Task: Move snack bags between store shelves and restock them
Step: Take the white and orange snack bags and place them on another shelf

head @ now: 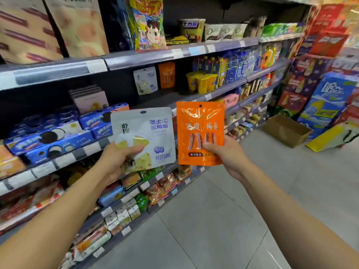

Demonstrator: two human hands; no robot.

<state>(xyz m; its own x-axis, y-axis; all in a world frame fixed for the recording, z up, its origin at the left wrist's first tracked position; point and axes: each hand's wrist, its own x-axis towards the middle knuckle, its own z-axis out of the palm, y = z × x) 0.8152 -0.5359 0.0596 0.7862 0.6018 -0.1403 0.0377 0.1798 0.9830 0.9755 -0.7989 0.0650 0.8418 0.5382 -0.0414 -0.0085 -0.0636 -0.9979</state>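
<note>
My left hand (118, 160) grips a white snack bag (147, 131) by its lower left corner, held upright in front of the shelves. My right hand (225, 154) pinches an orange snack bag (200, 121) by its lower right part, upright beside the white one. The two bags sit side by side and nearly touch. On the shelf behind, a matching white bag (145, 80) and a matching orange bag (166, 75) stand next to each other.
Blue cookie boxes (48, 136) fill the shelf at left. Yellow cups (202, 81) stand right of the shelved bags. An open cardboard box (285, 131) sits on the grey tiled floor by a stacked display (322, 94) at right.
</note>
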